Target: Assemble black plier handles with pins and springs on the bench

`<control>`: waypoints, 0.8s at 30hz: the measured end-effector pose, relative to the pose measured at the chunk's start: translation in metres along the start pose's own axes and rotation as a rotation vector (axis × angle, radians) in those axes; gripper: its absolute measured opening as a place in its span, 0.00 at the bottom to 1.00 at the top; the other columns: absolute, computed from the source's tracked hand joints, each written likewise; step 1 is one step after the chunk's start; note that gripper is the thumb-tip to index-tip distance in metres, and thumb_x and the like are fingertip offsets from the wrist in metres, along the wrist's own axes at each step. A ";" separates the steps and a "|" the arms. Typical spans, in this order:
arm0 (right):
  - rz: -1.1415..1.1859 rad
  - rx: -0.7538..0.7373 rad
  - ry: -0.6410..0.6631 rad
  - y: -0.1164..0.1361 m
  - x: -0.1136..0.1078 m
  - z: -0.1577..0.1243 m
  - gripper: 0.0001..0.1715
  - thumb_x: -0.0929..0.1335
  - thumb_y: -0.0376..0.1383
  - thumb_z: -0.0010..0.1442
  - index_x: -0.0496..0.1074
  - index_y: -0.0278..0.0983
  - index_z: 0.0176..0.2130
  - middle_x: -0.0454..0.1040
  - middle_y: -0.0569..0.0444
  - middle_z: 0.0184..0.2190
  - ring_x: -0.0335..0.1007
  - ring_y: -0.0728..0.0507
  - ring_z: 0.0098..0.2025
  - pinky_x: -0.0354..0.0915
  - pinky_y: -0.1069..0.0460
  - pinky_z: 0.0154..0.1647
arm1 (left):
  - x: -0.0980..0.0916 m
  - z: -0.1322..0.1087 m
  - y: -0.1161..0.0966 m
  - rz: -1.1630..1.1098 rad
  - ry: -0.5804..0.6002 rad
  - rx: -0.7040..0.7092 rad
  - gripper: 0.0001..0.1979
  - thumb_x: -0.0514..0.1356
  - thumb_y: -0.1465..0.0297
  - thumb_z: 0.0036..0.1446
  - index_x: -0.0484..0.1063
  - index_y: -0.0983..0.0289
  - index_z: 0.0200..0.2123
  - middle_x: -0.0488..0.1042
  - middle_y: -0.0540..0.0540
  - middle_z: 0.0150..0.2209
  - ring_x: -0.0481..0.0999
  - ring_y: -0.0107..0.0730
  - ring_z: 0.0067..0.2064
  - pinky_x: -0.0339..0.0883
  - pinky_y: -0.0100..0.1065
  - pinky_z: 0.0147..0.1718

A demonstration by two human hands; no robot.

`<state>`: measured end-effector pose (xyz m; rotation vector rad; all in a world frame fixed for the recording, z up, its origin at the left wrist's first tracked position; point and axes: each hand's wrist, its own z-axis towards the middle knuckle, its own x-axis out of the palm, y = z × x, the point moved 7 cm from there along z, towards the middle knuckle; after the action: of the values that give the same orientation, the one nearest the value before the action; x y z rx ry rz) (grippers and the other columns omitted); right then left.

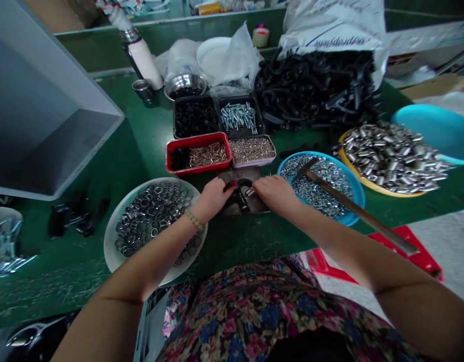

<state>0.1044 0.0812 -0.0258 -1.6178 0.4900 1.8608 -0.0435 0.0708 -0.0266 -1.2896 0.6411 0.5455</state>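
Green workbench: above one dark plate, the left hand grips one black curved plastic part, the right hand pinches one small silver metal piece, partly hidden; of two round blue basins, one is cut off.

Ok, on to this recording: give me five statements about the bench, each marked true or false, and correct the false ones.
1. A wooden-handled tool lies across the blue basin of small metal pieces. True.
2. The metal rings fill the red tray. False: the rings are in the white basin.
3. A beaded bracelet is on the left wrist. True.
4. Both hands are on the tool's handle. False: the left hand and right hand are at a black part between them.
5. The yellow basin stands to the right of the blue one. True.
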 end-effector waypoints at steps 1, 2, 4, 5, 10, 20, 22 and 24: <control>0.004 -0.013 -0.010 -0.002 0.000 -0.004 0.16 0.60 0.37 0.67 0.74 0.34 0.43 0.76 0.47 0.34 0.71 0.41 0.38 0.57 0.47 0.38 | 0.002 0.001 0.000 0.032 0.003 0.005 0.07 0.59 0.72 0.59 0.73 0.64 0.41 0.78 0.56 0.41 0.76 0.37 0.44 0.68 0.38 0.48; 0.009 -0.010 -0.020 -0.008 -0.001 -0.010 0.18 0.59 0.39 0.68 0.72 0.35 0.49 0.76 0.46 0.38 0.71 0.40 0.40 0.58 0.47 0.40 | 0.003 0.002 0.000 0.054 0.006 0.014 0.08 0.59 0.71 0.59 0.73 0.64 0.42 0.78 0.57 0.41 0.76 0.38 0.44 0.68 0.38 0.48; -0.003 0.075 -0.040 -0.031 -0.006 -0.028 0.24 0.59 0.42 0.68 0.65 0.34 0.58 0.75 0.44 0.45 0.69 0.38 0.45 0.59 0.46 0.44 | 0.004 0.003 -0.002 0.075 0.009 0.034 0.08 0.58 0.70 0.60 0.73 0.64 0.42 0.78 0.57 0.42 0.75 0.37 0.45 0.68 0.37 0.48; -0.026 0.163 -0.040 -0.048 -0.009 -0.039 0.26 0.58 0.42 0.68 0.63 0.33 0.60 0.75 0.43 0.46 0.69 0.37 0.47 0.59 0.45 0.45 | 0.004 0.003 -0.002 0.083 0.010 0.044 0.08 0.58 0.70 0.60 0.73 0.64 0.43 0.78 0.56 0.42 0.75 0.37 0.45 0.68 0.37 0.48; -0.179 0.538 0.132 -0.131 -0.011 -0.095 0.27 0.60 0.46 0.65 0.67 0.32 0.55 0.74 0.38 0.46 0.67 0.30 0.47 0.61 0.41 0.42 | 0.006 0.002 -0.004 0.164 0.037 0.059 0.11 0.56 0.68 0.62 0.73 0.65 0.45 0.77 0.57 0.43 0.75 0.37 0.45 0.67 0.37 0.49; 0.039 0.670 0.169 -0.119 -0.005 -0.103 0.25 0.55 0.42 0.67 0.63 0.33 0.56 0.73 0.38 0.48 0.74 0.34 0.42 0.66 0.44 0.38 | 0.012 -0.002 -0.020 0.482 0.076 0.205 0.13 0.52 0.68 0.64 0.74 0.67 0.43 0.76 0.61 0.40 0.74 0.38 0.44 0.68 0.38 0.46; 0.192 0.662 0.094 -0.099 -0.017 -0.096 0.24 0.55 0.43 0.67 0.62 0.37 0.57 0.75 0.42 0.48 0.75 0.35 0.41 0.68 0.44 0.39 | 0.019 -0.005 -0.028 0.587 0.146 0.322 0.11 0.53 0.71 0.63 0.75 0.68 0.40 0.75 0.63 0.41 0.73 0.41 0.46 0.66 0.40 0.48; 0.346 0.562 0.066 -0.074 -0.028 -0.083 0.24 0.56 0.43 0.67 0.61 0.39 0.58 0.76 0.45 0.47 0.76 0.37 0.42 0.69 0.45 0.40 | 0.023 -0.008 -0.029 0.634 0.184 0.383 0.11 0.54 0.72 0.62 0.76 0.69 0.38 0.75 0.64 0.42 0.72 0.42 0.47 0.66 0.42 0.48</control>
<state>0.2173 0.0770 -0.0052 -1.2651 1.2608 1.6885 -0.0082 0.0576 -0.0237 -0.7637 1.2607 0.7750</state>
